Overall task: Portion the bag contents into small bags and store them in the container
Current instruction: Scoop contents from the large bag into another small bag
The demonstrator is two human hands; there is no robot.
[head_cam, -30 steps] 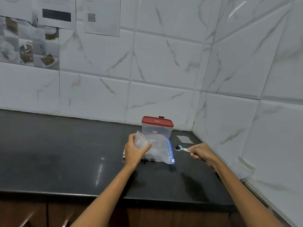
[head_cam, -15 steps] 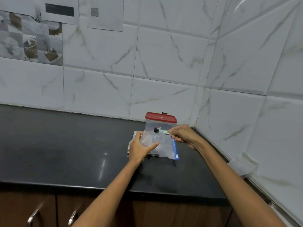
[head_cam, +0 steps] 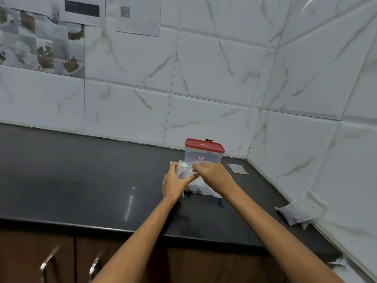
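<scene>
A small clear bag is gripped in the left hand, and a pale green measuring spoon is pinched by the right hand with its bowl at the bag's mouth. Under both hands a large zip bag lies on the black countertop, partly hidden by the right wrist. Just behind the hands a red-lidded clear container is seen, with a flat empty bag to the right and a filled small bag against the right wall.

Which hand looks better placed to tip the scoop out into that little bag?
The right hand, probably: it holds the scoop over the small bag, whose mouth the left hand grips open.
</scene>
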